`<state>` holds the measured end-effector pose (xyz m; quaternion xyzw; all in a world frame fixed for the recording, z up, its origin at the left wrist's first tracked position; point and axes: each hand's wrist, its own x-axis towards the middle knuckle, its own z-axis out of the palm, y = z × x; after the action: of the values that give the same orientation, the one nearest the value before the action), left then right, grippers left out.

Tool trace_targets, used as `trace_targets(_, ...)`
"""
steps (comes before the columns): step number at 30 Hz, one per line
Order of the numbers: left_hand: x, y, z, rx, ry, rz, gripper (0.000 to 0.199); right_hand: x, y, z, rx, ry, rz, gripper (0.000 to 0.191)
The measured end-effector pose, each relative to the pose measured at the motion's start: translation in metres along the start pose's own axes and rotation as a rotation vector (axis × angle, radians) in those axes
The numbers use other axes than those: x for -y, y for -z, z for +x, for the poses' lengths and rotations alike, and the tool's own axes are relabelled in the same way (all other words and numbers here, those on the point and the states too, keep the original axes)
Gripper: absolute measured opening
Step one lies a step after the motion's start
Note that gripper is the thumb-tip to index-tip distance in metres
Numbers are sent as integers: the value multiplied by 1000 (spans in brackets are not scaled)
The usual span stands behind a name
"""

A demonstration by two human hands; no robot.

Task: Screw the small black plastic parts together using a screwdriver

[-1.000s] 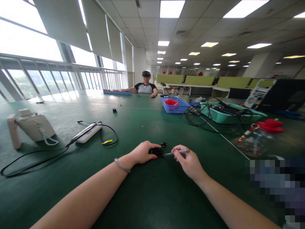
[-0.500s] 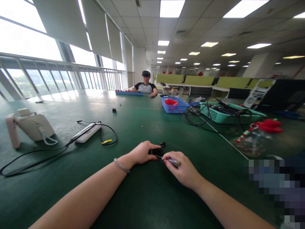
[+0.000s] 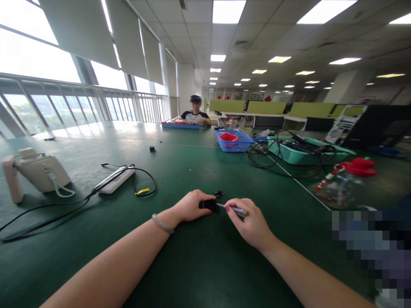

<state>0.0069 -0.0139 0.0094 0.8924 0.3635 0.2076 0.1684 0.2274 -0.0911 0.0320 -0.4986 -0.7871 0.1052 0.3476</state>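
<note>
On the green table, my left hand (image 3: 193,206) grips a small flat black part (image 3: 210,205) between thumb and fingers. Its exact kind is too small to make out. My right hand (image 3: 248,220) is closed around a screwdriver (image 3: 238,210) with a clear handle and a thin metal shaft. The shaft points left, and its tip is at the right end of the black part; whether it touches cannot be told. Just beyond the black part lies another small black piece (image 3: 219,193), apart from both hands.
Leftward lie a white power bank (image 3: 117,179) with a black cable and a beige device (image 3: 45,173). Blue (image 3: 233,143) and green (image 3: 302,154) baskets with cables stand to the right, near a red-lidded jar (image 3: 343,184). Across the table sits a person (image 3: 194,115) behind a blue tray (image 3: 180,125).
My right hand has shifted slightly right, and the screwdriver now shows more of its shaft. My left hand stays on the black part. The far person's blue tray has moved right.
</note>
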Motion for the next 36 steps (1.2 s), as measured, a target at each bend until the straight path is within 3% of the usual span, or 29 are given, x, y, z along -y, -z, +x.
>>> trace_targets(6, -3, 1, -1, -65, -4, -12, 51, -2, 0, 0, 3, -3, 49, 21)
trace_targets(10, -4, 3, -1, -180, -18, -35, 43, -7, 4, -2, -88, -23, 219, 23)
trace_targets(14, -4, 1, 0, -277, 151, 108, 42, -16, 5, 0, -219, -106, 297, 26)
trace_targets(17, -4, -3, 0, -252, 277, 273, 44, -25, 2, 4, -217, -157, 270, 25)
trace_targets(22, -8, -7, -3, -169, 336, 393, 34, -38, -7, 9, -140, -197, 287, 26)
trace_targets(27, -16, -8, -3, -198, 330, 401, 32, -39, -11, 10, -47, -237, 298, 27)
trace_targets(31, -24, -12, -1, -236, 242, 337, 37, -38, -13, 10, -42, -217, 280, 26)
trace_targets(36, -27, -20, 1, -93, 86, 169, 46, -38, -15, 10, -66, -190, 276, 26)
